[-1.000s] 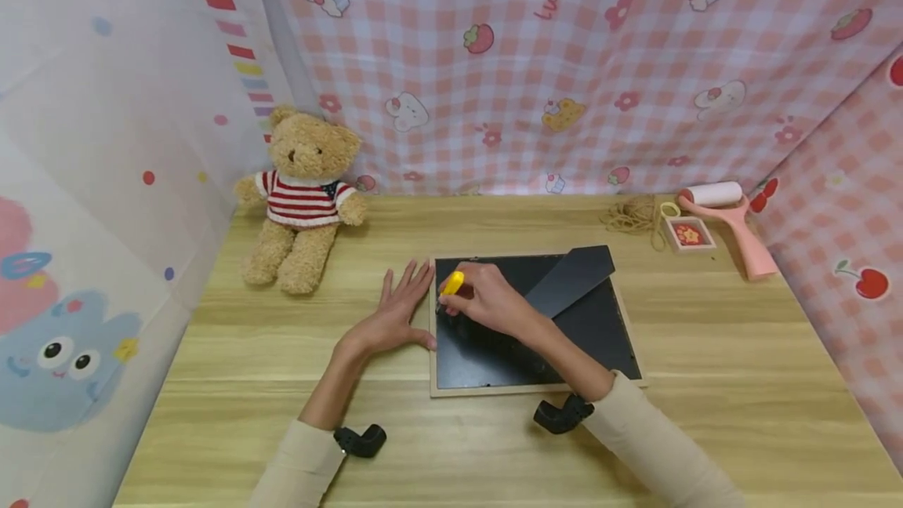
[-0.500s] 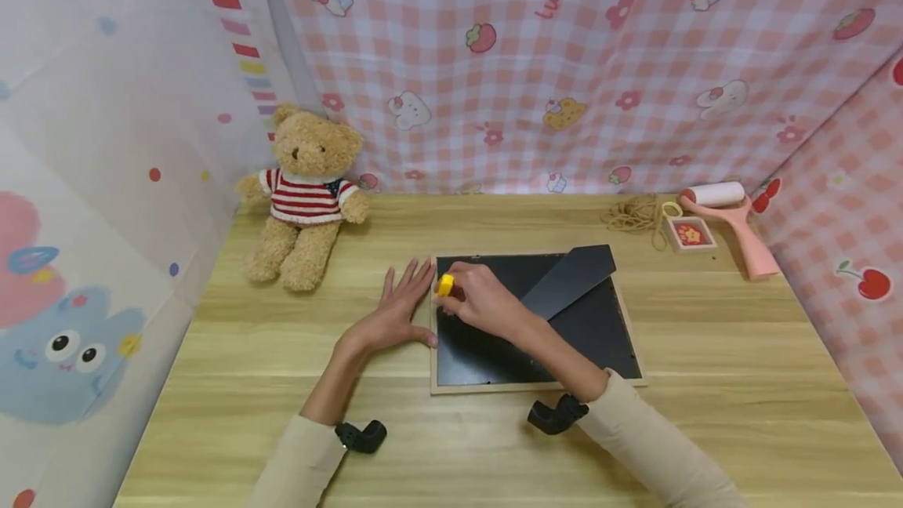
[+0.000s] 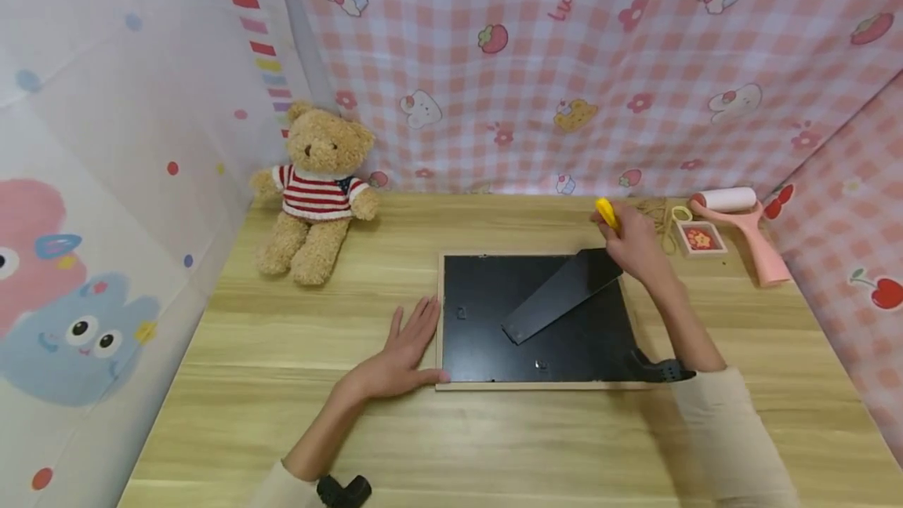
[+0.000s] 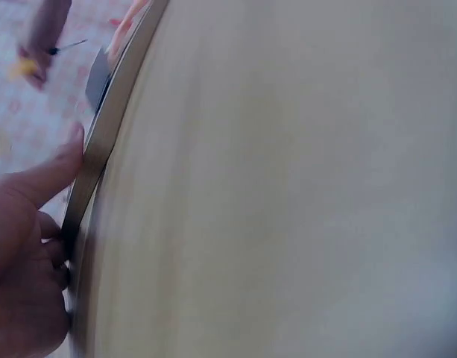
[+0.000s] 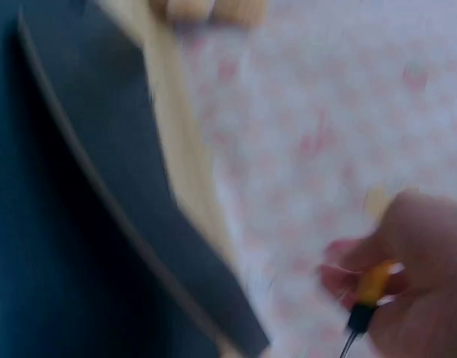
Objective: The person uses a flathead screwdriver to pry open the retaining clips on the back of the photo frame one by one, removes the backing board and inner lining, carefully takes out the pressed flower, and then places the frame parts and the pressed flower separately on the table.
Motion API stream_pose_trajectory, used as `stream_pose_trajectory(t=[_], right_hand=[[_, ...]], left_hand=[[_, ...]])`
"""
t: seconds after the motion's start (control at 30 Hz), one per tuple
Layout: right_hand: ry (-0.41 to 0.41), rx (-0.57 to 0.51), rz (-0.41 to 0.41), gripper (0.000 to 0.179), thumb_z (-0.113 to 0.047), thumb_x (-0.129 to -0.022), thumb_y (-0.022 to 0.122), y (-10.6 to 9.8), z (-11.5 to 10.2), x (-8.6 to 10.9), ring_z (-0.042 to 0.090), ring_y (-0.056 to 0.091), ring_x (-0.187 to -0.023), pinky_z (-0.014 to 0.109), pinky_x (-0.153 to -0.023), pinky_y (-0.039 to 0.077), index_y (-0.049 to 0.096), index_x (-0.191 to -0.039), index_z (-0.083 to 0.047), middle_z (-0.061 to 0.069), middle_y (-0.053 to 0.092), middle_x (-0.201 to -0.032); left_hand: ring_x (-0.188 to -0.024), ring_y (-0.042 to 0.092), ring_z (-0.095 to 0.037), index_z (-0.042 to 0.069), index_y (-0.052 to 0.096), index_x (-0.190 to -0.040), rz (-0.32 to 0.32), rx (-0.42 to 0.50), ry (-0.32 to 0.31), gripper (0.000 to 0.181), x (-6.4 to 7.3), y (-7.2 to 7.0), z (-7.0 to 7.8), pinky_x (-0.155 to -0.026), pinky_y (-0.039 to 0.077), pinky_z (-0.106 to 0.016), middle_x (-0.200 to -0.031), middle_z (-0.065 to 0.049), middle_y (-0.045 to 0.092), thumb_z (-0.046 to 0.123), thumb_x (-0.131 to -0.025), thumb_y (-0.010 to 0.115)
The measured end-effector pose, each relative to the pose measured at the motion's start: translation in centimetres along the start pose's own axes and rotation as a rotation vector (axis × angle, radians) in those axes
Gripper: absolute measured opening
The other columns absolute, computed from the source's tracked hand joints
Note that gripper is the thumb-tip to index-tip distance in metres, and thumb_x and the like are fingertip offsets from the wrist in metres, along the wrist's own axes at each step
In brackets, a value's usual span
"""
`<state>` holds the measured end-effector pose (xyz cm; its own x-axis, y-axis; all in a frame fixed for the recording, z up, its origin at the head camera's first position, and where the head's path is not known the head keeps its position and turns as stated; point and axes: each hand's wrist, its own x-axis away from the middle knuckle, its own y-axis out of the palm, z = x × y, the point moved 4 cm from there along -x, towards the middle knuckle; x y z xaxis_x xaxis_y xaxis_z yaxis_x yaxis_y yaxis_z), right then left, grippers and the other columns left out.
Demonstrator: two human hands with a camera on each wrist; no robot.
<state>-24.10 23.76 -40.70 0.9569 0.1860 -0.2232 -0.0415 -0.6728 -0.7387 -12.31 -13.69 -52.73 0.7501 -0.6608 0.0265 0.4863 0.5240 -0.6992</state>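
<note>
A frame (image 3: 564, 347) lies black back up on the worktop (image 3: 451, 453); the left hand (image 3: 402, 355), fingers extended, touches its left edge. The right hand's (image 3: 635, 240) grip clasps a yellow-handled tool (image 3: 606, 213) near the far right corner. Probably light, stiff, breakable: hold its rim.

Just below the right fingers (image 5: 344, 253), we lose the tip of the yellow-handled tool (image 5: 373, 283) to the right wrist view's lower edge; it may be a screwdriver, but blur blocks certainty. In the head view, we find string (image 3: 660, 215) partly hidden beside those fingers. Above the left fingers (image 4: 54, 250), the frame (image 4: 101, 140) runs out of the left wrist view.
</note>
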Motion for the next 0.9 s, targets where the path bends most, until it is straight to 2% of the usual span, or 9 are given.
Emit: stream_pose_trajectory(t=[0.07,0.17,0.3,0.4,0.43,0.57,0.63,0.8,0.9], right_hand=[[0.051,0.078,-0.115,0.025,-0.009,-0.112,0.060,-0.5,3.0,-0.3,0.043,0.063,-0.084,0.052,-0.077,0.050,0.067,-0.117,0.013,0.034,0.068,-0.102],[0.077,0.063,-0.249,0.037,-0.028,-0.114,0.060,0.2,7.9,-0.3,0.033,0.055,-0.072,0.044,-0.068,0.044,0.067,-0.113,0.008,0.022,0.060,-0.088],[0.032,0.048,-0.240,0.049,-0.050,-0.112,0.060,2.1,14.6,-0.3,0.025,0.048,-0.065,0.036,-0.061,0.036,0.067,-0.098,-0.003,0.009,0.051,-0.078],[0.003,0.096,-0.213,0.054,-0.055,-0.111,0.059,2.7,17.3,-0.4,0.022,0.046,-0.059,0.034,-0.057,0.036,0.064,-0.088,-0.007,0.006,0.050,-0.072],[0.000,0.117,-0.212,0.053,-0.054,-0.111,0.059,2.8,17.9,-0.5,0.021,0.045,-0.057,0.033,-0.056,0.036,0.062,-0.085,-0.009,0.005,0.049,-0.070],[0.032,0.148,-0.251,0.051,-0.054,-0.109,0.064,2.2,17.7,0.3,0.018,0.044,-0.056,0.030,-0.057,0.036,0.060,-0.077,-0.015,0.001,0.046,-0.065],[0.022,0.088,-0.289,0.050,-0.051,-0.110,0.063,1.5,16.0,1.3,0.020,0.042,-0.058,0.030,-0.059,0.034,0.060,-0.077,-0.014,0.002,0.043,-0.065],[0.061,0.033,-0.355,0.040,-0.044,-0.111,0.066,0.9,16.3,2.8,0.019,0.044,-0.060,0.029,-0.060,0.036,0.066,-0.084,-0.015,0.001,0.043,-0.067],[0.099,0.098,-0.384,0.036,-0.048,-0.108,0.068,1.3,18.8,3.1,0.016,0.048,-0.062,0.028,-0.060,0.039,0.069,-0.087,-0.020,-0.004,0.046,-0.069]], left_hand=[[-0.170,-0.010,-0.042,-0.008,-0.002,-0.172,-0.010,-0.020,-0.018,0.127,0.6,0.6,0.8,-0.131,-0.024,-0.056,-0.182,-0.027,-0.006,0.043,-0.094,0.084],[-0.170,-0.006,-0.044,-0.010,0.001,-0.171,0.000,-0.036,-0.042,0.134,1.0,1.0,2.1,-0.132,-0.021,-0.060,-0.182,-0.030,-0.003,0.048,-0.089,0.089],[-0.170,0.003,-0.047,-0.013,0.009,-0.170,0.020,-0.078,-0.075,0.123,0.9,0.8,3.1,-0.133,-0.008,-0.069,-0.181,-0.032,0.006,0.043,-0.093,0.087],[-0.168,0.018,-0.048,-0.014,0.021,-0.168,0.058,-0.175,-0.080,0.107,0.5,0.2,3.0,-0.134,0.007,-0.069,-0.179,-0.032,0.019,0.035,-0.097,0.084],[-0.166,0.024,-0.047,-0.014,0.025,-0.167,0.077,-0.217,-0.080,0.102,0.4,-0.1,2.9,-0.134,0.013,-0.068,-0.177,-0.032,0.025,0.033,-0.098,0.083],[-0.157,0.044,-0.046,-0.015,0.046,-0.158,0.203,-0.333,-0.059,0.083,-0.1,-1.6,2.0,-0.130,0.032,-0.064,-0.166,-0.032,0.046,0.025,-0.095,0.083],[-0.152,0.052,-0.045,-0.015,0.056,-0.150,0.282,-0.361,-0.062,0.074,-0.4,-2.4,1.6,-0.127,0.038,-0.063,-0.160,-0.031,0.054,0.022,-0.094,0.085],[-0.131,0.068,-0.045,-0.009,0.074,-0.112,0.501,-0.346,-0.107,0.041,-0.9,-3.9,0.6,-0.113,0.054,-0.057,-0.139,-0.027,0.070,0.017,-0.086,0.093],[-0.118,0.072,-0.042,-0.003,0.071,-0.091,0.585,-0.322,-0.134,0.031,-1.1,-4.5,0.3,-0.103,0.059,-0.053,-0.126,-0.024,0.073,0.014,-0.084,0.096]])
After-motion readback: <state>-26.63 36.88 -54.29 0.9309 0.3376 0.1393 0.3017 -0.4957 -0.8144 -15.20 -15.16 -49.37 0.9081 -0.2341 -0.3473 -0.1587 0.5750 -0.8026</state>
